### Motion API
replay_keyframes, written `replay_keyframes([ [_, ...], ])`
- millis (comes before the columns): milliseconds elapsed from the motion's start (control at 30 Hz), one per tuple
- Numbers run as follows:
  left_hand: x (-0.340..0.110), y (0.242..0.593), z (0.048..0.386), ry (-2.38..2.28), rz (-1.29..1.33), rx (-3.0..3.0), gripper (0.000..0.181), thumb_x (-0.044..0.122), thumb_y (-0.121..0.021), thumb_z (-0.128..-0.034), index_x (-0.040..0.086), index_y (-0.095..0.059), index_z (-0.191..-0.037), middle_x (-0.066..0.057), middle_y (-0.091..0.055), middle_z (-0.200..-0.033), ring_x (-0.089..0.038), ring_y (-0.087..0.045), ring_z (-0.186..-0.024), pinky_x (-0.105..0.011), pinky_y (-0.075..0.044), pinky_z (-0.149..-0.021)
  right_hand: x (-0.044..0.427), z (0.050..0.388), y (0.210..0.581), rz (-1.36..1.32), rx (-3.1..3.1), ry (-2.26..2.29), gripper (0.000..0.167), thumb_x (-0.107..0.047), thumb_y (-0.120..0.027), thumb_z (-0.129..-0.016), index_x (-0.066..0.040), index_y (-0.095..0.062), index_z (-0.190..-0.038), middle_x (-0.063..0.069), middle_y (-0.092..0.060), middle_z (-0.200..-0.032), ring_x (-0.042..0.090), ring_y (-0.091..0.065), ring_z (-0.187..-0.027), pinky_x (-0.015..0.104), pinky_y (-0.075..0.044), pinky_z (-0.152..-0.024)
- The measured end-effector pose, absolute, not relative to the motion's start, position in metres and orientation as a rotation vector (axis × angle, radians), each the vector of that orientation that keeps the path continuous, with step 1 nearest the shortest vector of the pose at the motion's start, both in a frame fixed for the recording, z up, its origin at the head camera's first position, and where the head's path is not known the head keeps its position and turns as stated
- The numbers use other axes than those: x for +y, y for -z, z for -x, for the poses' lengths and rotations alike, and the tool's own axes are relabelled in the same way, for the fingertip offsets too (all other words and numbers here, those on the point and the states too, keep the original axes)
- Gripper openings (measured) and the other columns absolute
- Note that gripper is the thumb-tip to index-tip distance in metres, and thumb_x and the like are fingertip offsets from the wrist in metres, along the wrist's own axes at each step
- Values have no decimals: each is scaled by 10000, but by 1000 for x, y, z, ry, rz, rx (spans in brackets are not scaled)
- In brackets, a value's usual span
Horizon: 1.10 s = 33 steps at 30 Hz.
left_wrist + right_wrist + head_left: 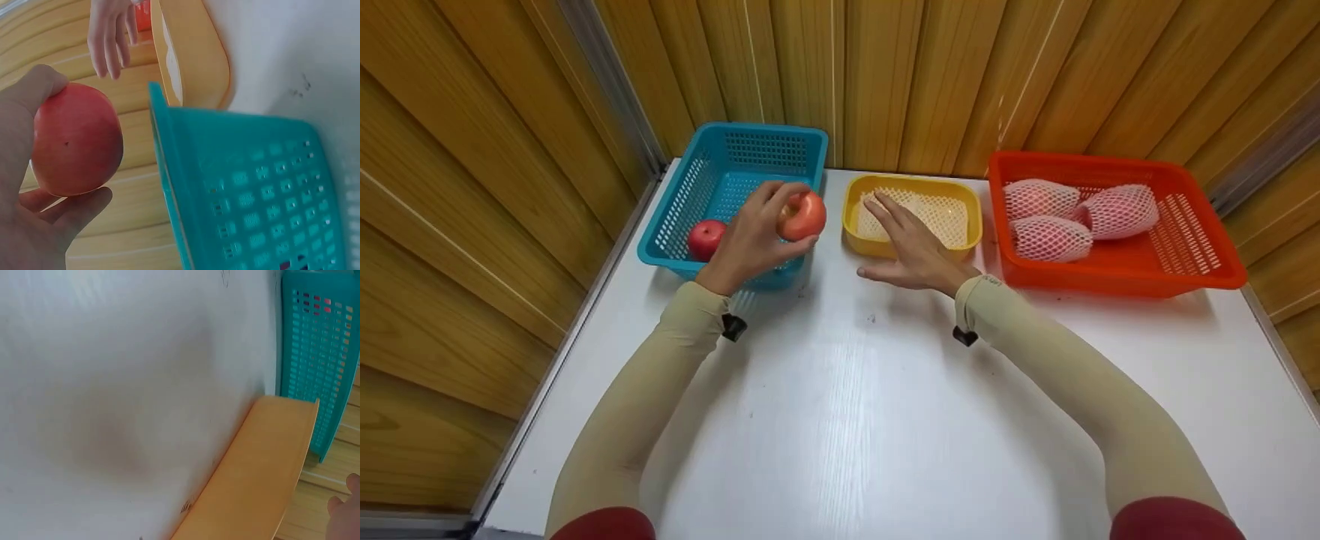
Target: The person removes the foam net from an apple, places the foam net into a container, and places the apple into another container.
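Observation:
My left hand (748, 238) grips a red apple (804, 216) over the right side of the blue basket (765, 129). In the left wrist view the apple (77, 140) is held between thumb and fingers, above the basket's rim. Another red apple (706, 238) lies inside that basket, beside the left hand. The right hand (915, 253), fingers extended, is over the front of the yellow basket (864, 244), which contains white foam nets (949, 217). Only a small part of the right hand (344, 514) shows in the right wrist view, and it holds nothing visible.
At the right stands a red basket (1117, 281) with three net-wrapped fruits (1121, 212). All the baskets are on a white table (840, 412), near the wood-panelled wall (915, 82) behind. Another panelled wall (457, 247) borders the table's left side.

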State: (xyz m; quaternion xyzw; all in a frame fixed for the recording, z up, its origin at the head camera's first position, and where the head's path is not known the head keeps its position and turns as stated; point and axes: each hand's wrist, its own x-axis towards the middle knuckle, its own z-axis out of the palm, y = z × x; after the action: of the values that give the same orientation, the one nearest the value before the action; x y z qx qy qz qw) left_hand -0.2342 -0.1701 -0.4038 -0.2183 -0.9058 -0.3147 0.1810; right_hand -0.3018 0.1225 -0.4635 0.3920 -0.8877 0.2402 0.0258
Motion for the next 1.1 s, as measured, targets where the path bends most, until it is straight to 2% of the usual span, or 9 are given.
replay_keyframes([
  [233, -190, 405, 241, 967, 514, -2619, 705, 339, -843, -858, 187, -506, -1459, -99, -516, -1450, -255, -498, -1311, -434, -554, -979, 111, 290, 459, -1255, -2729, -764, 1076, -692, -681, -856, -217, -146, -1658, 9, -69, -1729, 260, -185, -1556, 513, -170, -1251],
  [433, -205, 402, 248, 975, 443, -2725, 692, 290, -829, -865, 171, -496, -1460, -129, -502, -1449, -288, -484, -1285, -468, -545, -972, 99, 282, 453, -1242, -2766, -815, 1096, -704, -669, -854, -220, -111, -1664, -42, -33, -1730, 217, -132, -1572, 482, -130, -1262],
  [633, -215, 397, 254, 960, 382, -2879, 666, 290, -830, -857, 208, -490, -1423, -85, -520, -1408, -256, -481, -1225, -433, -552, -938, 87, 273, 451, -1265, -2769, -840, 1080, -700, -671, -859, -227, -126, -1663, -24, -70, -1730, 220, -166, -1566, 497, -174, -1252],
  [933, -224, 385, 266, 878, 369, -3063, 641, 277, -846, -834, 177, -496, -1362, -83, -595, -1319, -261, -548, -1112, -440, -568, -907, 65, 261, 448, -1354, -2780, -864, 966, -650, -618, -931, -197, -172, -1658, 4, -122, -1723, 214, -187, -1562, 474, -206, -1247],
  [1100, -222, 376, 271, 874, 335, -3174, 683, 268, -860, -824, 183, -476, -1382, -97, -593, -1331, -276, -545, -1127, -468, -564, -922, 56, 257, 449, -1392, -2763, -847, 865, -547, -590, -998, -115, -211, -1645, 54, -166, -1714, 190, -178, -1564, 416, -198, -1252],
])
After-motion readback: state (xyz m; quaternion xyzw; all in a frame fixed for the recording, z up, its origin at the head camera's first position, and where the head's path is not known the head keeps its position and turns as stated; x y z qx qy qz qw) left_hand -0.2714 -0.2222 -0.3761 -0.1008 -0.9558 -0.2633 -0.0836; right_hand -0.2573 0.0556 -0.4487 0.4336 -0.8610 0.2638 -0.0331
